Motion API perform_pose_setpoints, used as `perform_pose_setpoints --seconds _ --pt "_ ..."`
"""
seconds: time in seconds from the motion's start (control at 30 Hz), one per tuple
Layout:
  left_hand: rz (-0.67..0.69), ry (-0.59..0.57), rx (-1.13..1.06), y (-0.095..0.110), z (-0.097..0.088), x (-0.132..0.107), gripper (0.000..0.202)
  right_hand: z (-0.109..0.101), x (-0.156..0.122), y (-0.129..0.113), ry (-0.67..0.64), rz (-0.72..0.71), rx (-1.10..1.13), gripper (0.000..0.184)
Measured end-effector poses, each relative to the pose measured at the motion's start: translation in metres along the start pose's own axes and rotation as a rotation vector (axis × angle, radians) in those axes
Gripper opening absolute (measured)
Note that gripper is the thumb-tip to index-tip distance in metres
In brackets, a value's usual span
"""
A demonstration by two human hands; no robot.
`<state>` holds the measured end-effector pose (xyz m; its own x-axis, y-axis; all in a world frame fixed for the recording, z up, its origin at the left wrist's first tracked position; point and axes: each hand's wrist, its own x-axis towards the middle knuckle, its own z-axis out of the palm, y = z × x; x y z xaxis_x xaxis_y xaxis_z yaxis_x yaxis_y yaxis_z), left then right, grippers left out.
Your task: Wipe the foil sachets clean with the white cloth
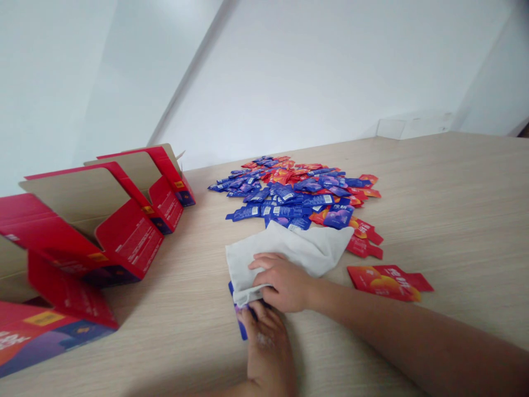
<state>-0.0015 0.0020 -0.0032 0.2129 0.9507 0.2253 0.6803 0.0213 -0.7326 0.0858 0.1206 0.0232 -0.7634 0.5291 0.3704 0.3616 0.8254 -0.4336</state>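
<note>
My left hand (266, 347) grips a blue foil sachet (240, 325) at the near edge of the work area, and most of the sachet is hidden by the fingers and cloth. Just above it, my right hand (281, 281) presses a crumpled white cloth (289, 248) over the sachet's upper part. Beyond the cloth lies a loose pile of blue and red sachets (293, 193). A few red sachets (363, 245) touch the cloth's right end, and another red sachet (386, 282) lies apart to the right of my right hand.
Several open red cardboard display boxes (128, 242) stand along the left side of the light wood table (454, 220). A white wall rises behind the table, and a white object (409, 128) sits at the far back corner.
</note>
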Motion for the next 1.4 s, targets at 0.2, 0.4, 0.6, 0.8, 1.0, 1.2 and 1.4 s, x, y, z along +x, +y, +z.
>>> perform_pose_setpoints --seconds 0.2,0.4,0.6,0.8,1.0,1.2,1.4 --pt "0.010 0.000 -0.004 0.000 0.006 -0.001 0.037 0.002 0.000 0.000 0.023 -0.011 -0.005 0.018" --pt "-0.001 -0.028 0.025 0.000 -0.003 0.000 0.037 0.000 0.000 -0.001 -0.029 0.044 -0.011 0.029" --pt "0.018 -0.001 0.051 -0.001 -0.001 0.000 0.037 -0.001 0.000 -0.002 -0.035 0.057 -0.015 0.029" --pt "0.009 -0.026 0.008 -0.002 -0.003 0.000 0.037 0.000 0.001 -0.002 0.006 0.012 -0.017 0.020" --pt "0.010 0.009 0.075 0.000 0.002 -0.001 0.038 -0.001 0.001 -0.001 -0.014 0.018 -0.022 0.023" --pt "-0.032 0.018 -0.035 0.000 0.004 -0.001 0.036 -0.002 -0.001 -0.002 -0.067 0.078 -0.018 0.034" --pt "-0.072 0.055 -0.211 0.001 0.005 -0.001 0.038 -0.002 0.000 -0.002 -0.039 0.046 -0.021 0.029"
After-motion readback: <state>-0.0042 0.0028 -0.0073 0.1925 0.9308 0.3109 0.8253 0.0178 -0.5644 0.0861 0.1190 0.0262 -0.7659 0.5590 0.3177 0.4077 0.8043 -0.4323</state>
